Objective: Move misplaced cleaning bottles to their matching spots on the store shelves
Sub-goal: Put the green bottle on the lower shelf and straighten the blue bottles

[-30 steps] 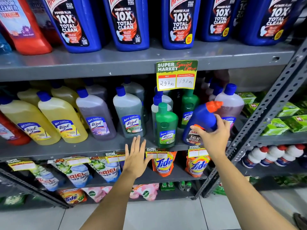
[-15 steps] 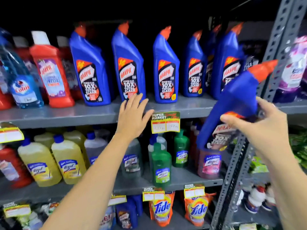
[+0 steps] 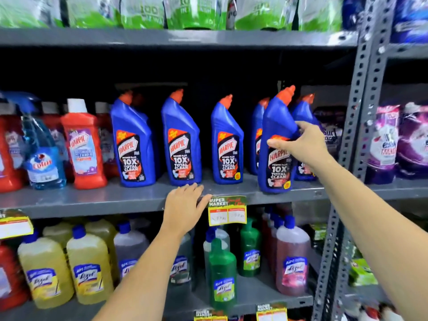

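Observation:
My right hand (image 3: 301, 144) grips a blue Harpic bottle (image 3: 276, 144) with an orange cap, upright at the front right of the middle shelf (image 3: 92, 201). Its base rests on or just above the shelf surface. Several matching blue Harpic bottles (image 3: 180, 144) stand in a row to its left and behind it. My left hand (image 3: 185, 208) lies flat on the shelf's front edge, fingers spread, holding nothing.
Red Harpic bottles (image 3: 83, 147) and a blue spray bottle (image 3: 44, 158) stand at the left. Yellow, green and pink Lizol bottles (image 3: 89, 267) fill the shelf below. A price tag (image 3: 227, 210) hangs beside my left hand. A perforated grey upright (image 3: 352, 135) bounds the right.
My right hand carried the blue Harpic bottle from the lower shelf up to the middle shelf and turned it upright among the matching bottles. My left hand rose to that shelf's edge.

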A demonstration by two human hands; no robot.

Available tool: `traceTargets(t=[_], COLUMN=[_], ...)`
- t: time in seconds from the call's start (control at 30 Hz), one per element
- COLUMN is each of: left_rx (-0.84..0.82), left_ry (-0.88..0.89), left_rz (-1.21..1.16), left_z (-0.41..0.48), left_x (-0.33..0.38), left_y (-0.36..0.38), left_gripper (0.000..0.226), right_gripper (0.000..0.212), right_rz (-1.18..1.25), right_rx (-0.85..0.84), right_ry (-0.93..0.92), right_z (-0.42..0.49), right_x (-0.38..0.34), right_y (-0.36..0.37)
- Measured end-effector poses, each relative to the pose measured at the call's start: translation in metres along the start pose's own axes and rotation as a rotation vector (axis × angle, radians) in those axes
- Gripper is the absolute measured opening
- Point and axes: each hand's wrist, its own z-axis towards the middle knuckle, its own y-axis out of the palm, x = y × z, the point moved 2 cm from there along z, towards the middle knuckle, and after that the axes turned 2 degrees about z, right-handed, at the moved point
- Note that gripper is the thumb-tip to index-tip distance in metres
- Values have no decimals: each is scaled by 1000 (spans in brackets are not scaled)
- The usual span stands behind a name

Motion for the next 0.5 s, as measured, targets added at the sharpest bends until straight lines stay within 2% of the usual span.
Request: traceTargets(t=[0.1, 0.17, 0.23, 0.33, 0.5], left_rx=[-13, -12, -4, 5, 20], left_ry=[-16, -17, -18, -23, -17], left_rz=[9, 21, 28, 34, 19], left_z=[1, 2, 2, 0, -2], left_x=[0, 0, 0, 1, 2], left_y=[2, 4, 4, 5, 3], left_gripper=[46, 45, 44, 45, 61], right_gripper=[66, 58, 60, 81, 110], right_rz=[-33, -49, -50, -77, -135], right_rx=[20, 28, 14, -18, -15], right_ry=[21, -27, -57, -26, 0], right_z=[7, 7, 8, 12, -17], right_x=[11, 15, 21, 25, 28], right_y=[3, 8, 16, 23, 28])
